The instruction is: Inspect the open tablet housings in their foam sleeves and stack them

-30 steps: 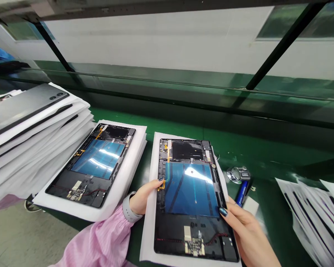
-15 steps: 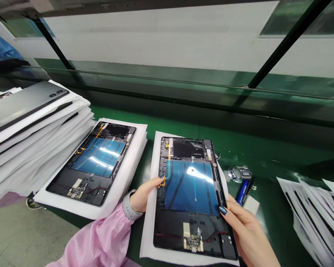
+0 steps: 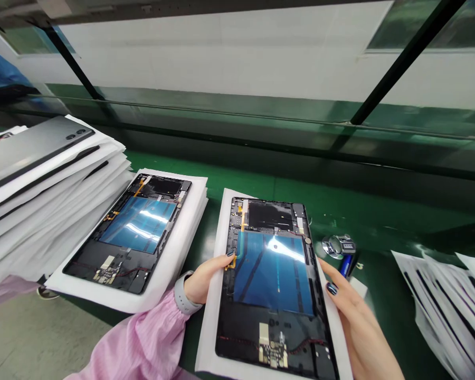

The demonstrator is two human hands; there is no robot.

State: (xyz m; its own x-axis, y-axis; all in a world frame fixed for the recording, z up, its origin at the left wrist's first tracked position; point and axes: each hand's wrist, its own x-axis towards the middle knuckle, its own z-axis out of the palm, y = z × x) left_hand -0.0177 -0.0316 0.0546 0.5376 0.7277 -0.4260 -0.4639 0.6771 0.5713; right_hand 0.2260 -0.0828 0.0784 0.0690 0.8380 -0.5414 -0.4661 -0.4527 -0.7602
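An open tablet housing (image 3: 273, 274) lies on a white foam sheet (image 3: 208, 343) between the hands. The left hand (image 3: 203, 279) grips the housing's left edge, while the right hand (image 3: 360, 327) curls around the sheet's right edge.

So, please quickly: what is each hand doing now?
Left hand: closed, holding the tablet by its left edge.
Right hand: closed, holding the white sheet under the tablet, at the right side.
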